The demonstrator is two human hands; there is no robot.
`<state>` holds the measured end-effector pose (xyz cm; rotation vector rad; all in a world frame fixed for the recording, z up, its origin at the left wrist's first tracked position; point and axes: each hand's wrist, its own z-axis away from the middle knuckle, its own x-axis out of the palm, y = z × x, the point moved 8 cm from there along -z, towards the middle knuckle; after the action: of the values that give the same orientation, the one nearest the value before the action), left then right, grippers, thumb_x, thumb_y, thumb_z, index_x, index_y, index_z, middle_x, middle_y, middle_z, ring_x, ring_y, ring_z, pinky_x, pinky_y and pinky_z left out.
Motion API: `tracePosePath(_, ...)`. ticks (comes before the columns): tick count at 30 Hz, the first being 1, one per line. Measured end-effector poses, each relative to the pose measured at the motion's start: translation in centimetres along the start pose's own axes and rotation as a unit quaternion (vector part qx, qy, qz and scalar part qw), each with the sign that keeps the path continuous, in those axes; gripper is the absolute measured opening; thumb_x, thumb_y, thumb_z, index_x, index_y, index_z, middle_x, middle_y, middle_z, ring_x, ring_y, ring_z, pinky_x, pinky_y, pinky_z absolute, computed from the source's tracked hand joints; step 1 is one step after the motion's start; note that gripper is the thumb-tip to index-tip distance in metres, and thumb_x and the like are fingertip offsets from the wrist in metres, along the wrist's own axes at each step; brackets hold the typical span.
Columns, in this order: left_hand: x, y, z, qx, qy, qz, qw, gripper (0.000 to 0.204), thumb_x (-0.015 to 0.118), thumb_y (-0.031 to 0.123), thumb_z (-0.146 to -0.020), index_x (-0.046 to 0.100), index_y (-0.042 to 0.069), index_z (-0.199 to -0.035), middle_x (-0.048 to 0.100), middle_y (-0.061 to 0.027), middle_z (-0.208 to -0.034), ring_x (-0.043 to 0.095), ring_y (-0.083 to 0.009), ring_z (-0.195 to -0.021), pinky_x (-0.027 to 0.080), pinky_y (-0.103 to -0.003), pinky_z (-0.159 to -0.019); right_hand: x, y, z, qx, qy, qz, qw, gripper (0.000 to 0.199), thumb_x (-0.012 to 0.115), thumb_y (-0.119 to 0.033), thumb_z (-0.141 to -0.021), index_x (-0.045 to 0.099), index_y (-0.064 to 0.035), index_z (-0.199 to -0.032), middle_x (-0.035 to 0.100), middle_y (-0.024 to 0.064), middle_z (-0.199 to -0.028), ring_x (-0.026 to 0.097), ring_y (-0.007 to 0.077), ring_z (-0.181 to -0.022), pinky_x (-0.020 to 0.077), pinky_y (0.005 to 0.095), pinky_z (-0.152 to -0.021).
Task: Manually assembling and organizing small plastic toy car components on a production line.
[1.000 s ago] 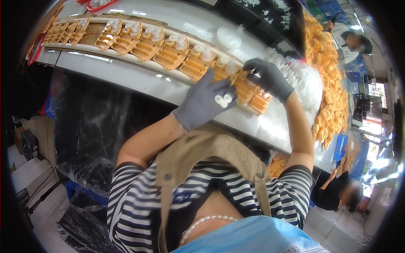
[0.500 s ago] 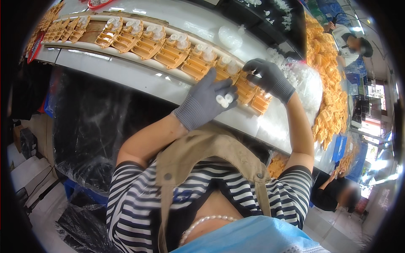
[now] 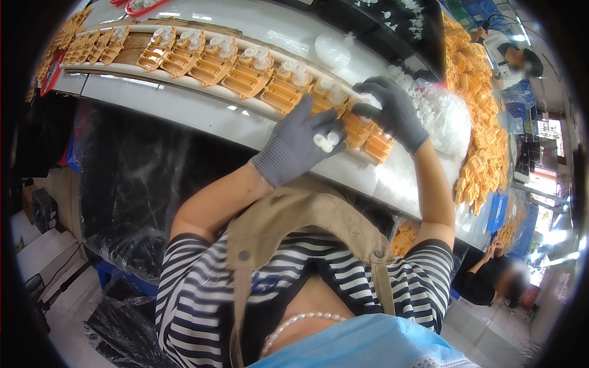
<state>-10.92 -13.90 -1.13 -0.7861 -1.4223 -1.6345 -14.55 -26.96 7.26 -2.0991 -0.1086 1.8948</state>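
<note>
1. Small white caps sit cupped in the gloved left hand, its fingers curled loosely round them, just over the row of orange plastic parts.
2. Right hand, gloved dark, presses on the row's near end; fingers bent, possibly pinching a cap, view unclear.
3. Row lies along the white bench; bag of caps beside.
4. Risk: loose hold could spill caps off the bench edge.

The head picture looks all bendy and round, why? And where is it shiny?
Head view: a fisheye lens bends the white table edge into a curve and leaves black corners; glare shines on the tabletop; the gloved left hand and right hand look sharp; the far right is washed out.
</note>
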Motion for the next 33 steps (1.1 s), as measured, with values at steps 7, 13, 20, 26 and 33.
tracePosePath(7, -2.6, -1.0, -1.2, 0.032, 0.030, 0.019, 0.999, 0.080, 0.041, 0.056, -0.092, 0.026, -0.009, -0.137, 0.039, -0.0242, -0.132, 0.041, -0.0334, -0.123, 0.034, -0.045, -0.107, 0.0, -6.0, 1.6, -0.113, -0.047, -0.150, 0.981, 0.031, 0.072, -0.011, -0.073, 0.064, -0.0091, -0.103, 0.063, 0.0093, -0.090, 0.061, 0.0262, -0.082, 0.0496, 0.0351, -0.075)
tracePosePath(13, -1.7, -0.9, -1.3, 0.028, 0.045, -0.015, 0.998, 0.079, 0.041, 0.056, -0.092, 0.029, -0.008, -0.136, 0.041, -0.0234, -0.130, 0.043, -0.0346, -0.121, 0.035, -0.046, -0.105, 0.4, -6.2, 2.1, -0.119, -0.042, -0.143, 0.982, 0.030, 0.070, -0.010, -0.074, 0.063, -0.0090, -0.103, 0.063, 0.0076, -0.088, 0.061, 0.0263, -0.080, 0.0491, 0.0357, -0.073)
tracePosePath(20, 0.5, -2.1, -0.7, -0.090, 0.031, 0.214, 0.972, 0.078, 0.044, 0.057, -0.091, 0.033, -0.007, -0.133, 0.042, -0.0230, -0.128, 0.043, -0.0359, -0.121, 0.034, -0.048, -0.106, -0.5, -4.2, 2.9, -0.059, -0.001, -0.077, 0.995, 0.022, 0.069, -0.009, -0.075, 0.063, -0.0105, -0.096, 0.062, 0.0100, -0.093, 0.063, 0.0273, -0.073, 0.0519, 0.0332, -0.068)
tracePosePath(26, -0.1, -2.1, -1.5, 0.045, -0.039, -0.227, 0.972, 0.074, 0.039, 0.055, -0.094, 0.033, -0.007, -0.133, 0.040, -0.0246, -0.133, 0.042, -0.0354, -0.124, 0.033, -0.045, -0.108, -1.1, -4.3, 5.0, -0.042, -0.009, -0.131, 0.990, 0.016, 0.067, -0.007, -0.077, 0.061, -0.0081, -0.092, 0.063, 0.0100, -0.100, 0.065, 0.0285, -0.078, 0.0520, 0.0348, -0.069)
tracePosePath(33, 1.3, -3.5, -1.9, -0.022, -0.079, -0.226, 0.971, 0.059, 0.031, 0.043, -0.099, 0.034, -0.004, -0.134, 0.043, -0.0211, -0.134, 0.044, -0.0312, -0.124, 0.031, -0.043, -0.109, -0.4, -2.9, 7.5, 0.016, -0.063, -0.061, 0.996, 0.019, 0.068, -0.004, -0.075, 0.060, -0.0059, -0.092, 0.064, 0.0097, -0.102, 0.065, 0.0261, -0.080, 0.0526, 0.0331, -0.072)
